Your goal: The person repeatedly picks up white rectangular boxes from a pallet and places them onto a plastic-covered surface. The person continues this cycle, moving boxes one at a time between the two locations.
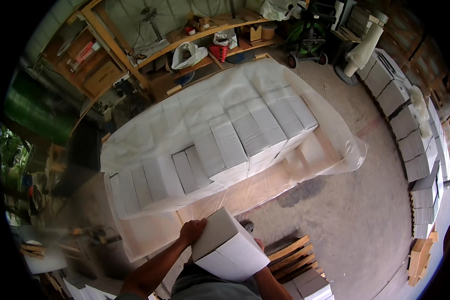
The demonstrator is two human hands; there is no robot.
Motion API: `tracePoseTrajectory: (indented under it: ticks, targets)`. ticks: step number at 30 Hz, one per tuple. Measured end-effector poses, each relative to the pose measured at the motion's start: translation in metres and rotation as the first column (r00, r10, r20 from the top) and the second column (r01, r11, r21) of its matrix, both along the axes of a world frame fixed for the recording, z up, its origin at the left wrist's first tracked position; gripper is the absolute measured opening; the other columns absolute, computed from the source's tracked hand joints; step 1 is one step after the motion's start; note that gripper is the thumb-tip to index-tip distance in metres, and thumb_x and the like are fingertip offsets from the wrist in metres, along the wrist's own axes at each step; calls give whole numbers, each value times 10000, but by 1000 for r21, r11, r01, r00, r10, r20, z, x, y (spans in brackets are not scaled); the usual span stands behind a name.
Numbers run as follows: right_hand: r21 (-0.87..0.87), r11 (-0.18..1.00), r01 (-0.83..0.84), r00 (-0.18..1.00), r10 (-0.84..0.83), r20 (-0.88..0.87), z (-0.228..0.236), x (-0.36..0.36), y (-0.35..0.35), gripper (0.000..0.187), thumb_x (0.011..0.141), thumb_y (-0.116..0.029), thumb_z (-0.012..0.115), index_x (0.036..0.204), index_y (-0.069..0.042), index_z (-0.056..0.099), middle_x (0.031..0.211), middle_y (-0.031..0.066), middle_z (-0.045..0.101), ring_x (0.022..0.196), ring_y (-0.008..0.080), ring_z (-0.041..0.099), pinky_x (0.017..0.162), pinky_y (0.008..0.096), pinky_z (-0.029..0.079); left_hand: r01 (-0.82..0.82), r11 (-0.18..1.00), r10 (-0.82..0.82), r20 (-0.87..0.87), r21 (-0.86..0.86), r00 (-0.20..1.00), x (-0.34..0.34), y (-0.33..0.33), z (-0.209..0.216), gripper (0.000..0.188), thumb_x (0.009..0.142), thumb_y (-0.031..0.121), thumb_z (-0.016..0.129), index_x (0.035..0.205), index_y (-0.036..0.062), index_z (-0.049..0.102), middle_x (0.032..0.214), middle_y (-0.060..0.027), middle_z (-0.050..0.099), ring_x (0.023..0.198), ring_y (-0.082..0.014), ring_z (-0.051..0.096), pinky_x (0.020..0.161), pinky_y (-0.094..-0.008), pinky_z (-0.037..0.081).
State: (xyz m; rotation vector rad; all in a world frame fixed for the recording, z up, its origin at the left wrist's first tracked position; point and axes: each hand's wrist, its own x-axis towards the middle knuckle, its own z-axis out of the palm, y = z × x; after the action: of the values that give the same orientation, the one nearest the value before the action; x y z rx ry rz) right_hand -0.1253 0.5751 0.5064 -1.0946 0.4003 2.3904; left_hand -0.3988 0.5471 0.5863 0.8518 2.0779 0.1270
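Note:
Between my hands, close to my body, is a white cardboard box (230, 250). My left hand (193, 231) is closed against its left side near the far corner. Only a few fingers of my right hand (259, 243) show past the box's right side; the rest is hidden behind it. Beyond the box stands a stack of similar white boxes (228, 142), in uneven rows. Clear plastic sheeting (180, 117) covers the back of the stack and lies spread along its front and right side.
A wooden pallet (295, 257) and more white boxes (310, 286) lie at my lower right. Rows of stacked boxes (402, 120) line the right side. A hand truck (310, 37) and a plastic film roll (366, 47) stand at the back right. Wooden shelves (205, 35) run behind the stack.

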Motion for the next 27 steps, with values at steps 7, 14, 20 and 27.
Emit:
tracePoseTrajectory:
  ticks: [7,14,20,27]
  targets:
    - [-92,996,-8,992,-4,-129,4,-49,17,242,846,-242,478,940,-64,612,863,103,648,757,246,630,674,327,530,143,989,-139,-113,28,984,-53,6,-21,659,886,506,250,848,0,670,881,-247,636,888,-411,600,841,-458,444]
    - [60,976,211,917,-176,-358,-50,-129,29,424,818,-338,447,1009,-5,628,913,140,660,816,294,632,748,391,513,215,968,-186,-206,129,961,-120,82,15,585,881,426,331,702,-23,661,763,-230,629,768,-437,570,808,-471,447]
    - [350,930,113,989,-139,52,-39,-189,42,435,828,-370,441,1019,-22,618,918,123,652,836,275,627,749,376,507,222,970,-196,-221,101,955,-173,119,11,550,880,406,372,705,-23,667,706,-251,611,726,-410,597,754,-432,476]
    - [57,969,239,961,-228,-155,-78,-227,60,501,866,-415,366,1120,-36,572,1046,114,622,976,277,592,859,390,466,396,782,-155,-464,481,872,-192,121,43,317,848,225,549,930,-75,610,949,-259,608,894,-395,559,854,-445,431]
